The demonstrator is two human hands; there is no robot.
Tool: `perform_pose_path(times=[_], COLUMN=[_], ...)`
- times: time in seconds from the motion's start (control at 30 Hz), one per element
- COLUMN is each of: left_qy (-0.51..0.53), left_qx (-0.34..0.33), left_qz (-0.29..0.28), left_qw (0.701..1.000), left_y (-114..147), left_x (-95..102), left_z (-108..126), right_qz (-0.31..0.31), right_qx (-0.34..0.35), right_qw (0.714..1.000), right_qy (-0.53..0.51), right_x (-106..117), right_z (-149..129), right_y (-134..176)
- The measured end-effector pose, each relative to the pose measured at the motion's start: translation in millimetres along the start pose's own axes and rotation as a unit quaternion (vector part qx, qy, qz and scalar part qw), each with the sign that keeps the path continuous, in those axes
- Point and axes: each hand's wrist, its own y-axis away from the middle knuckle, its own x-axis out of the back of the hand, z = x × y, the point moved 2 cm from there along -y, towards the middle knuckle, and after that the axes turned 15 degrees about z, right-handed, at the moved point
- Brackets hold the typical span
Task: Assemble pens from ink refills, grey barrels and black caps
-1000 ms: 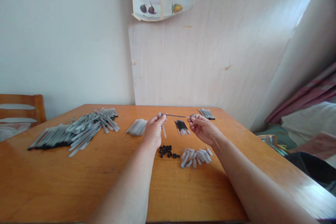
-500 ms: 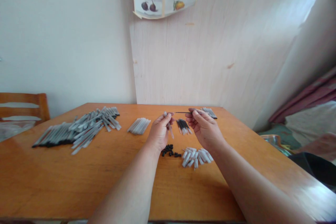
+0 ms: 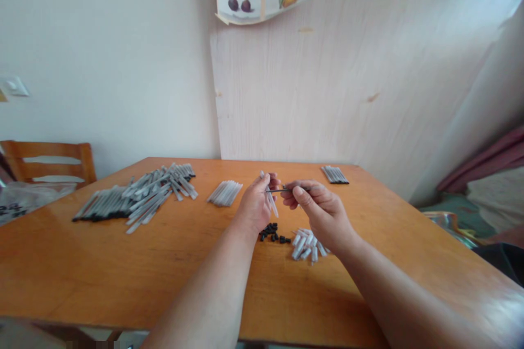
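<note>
My left hand is closed on a translucent white pen barrel, held slanted between thumb and fingers. Opposite it, my right hand pinches a thin black pen refill, held nearly level. The refill's far end meets the fingers of my left hand; whether it touches the barrel I cannot tell. Beneath my hands, small black caps lie in a loose heap. Beside them is a pile of short whitish pieces, partly behind my right wrist.
A row of whitish barrels lies left of my hands. Further left, many clear pens with black ends are heaped. A small row of similar pens is at the back right. A wooden chair stands beyond the table's left side.
My right hand has moved lower and closer to my left hand with the refill. It now covers the dark refills seen on the table before. The view has shifted slightly left.
</note>
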Motion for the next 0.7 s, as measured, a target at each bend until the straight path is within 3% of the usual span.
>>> perform_pose_path(times=[0.7], left_qy=[0.016], left_qx=[0.006], left_qz=[0.017], left_qw=[1.000], left_y=[2.1], left_x=[-2.1], left_z=[3.6], right_qz=[-0.033], right_qx=[-0.005], right_qw=[0.999], right_qy=[0.003], right_x=[-1.6], right_z=[3.1], right_y=[3.9])
